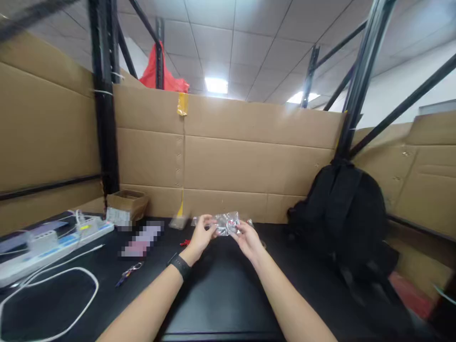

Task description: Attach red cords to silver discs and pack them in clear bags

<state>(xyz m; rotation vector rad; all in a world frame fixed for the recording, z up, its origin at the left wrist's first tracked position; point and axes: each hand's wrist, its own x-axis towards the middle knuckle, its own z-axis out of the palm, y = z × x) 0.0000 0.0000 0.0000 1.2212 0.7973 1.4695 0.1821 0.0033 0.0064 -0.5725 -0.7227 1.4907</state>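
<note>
Between my two hands, above the black tabletop, is a small crinkled clear plastic bag [223, 221] with something small and partly red inside; its contents are too small to make out. My left hand [203, 233] pinches the bag's left side, with a dark band around the wrist. On the right side, the fingers of my right hand [248, 239] are closed on the bag's edge. A small red item [185, 242] lies on the table just left of my left hand. Some shiny clear plastic also shows behind both hands, partly hidden.
A black backpack [344, 213] stands at the right. To the left are a white power strip [89, 233], a looped white cable [93, 276], a keychain [128, 273] and an opened cardboard box [133, 203]. Cardboard panels [228, 161] wall the black table [224, 299].
</note>
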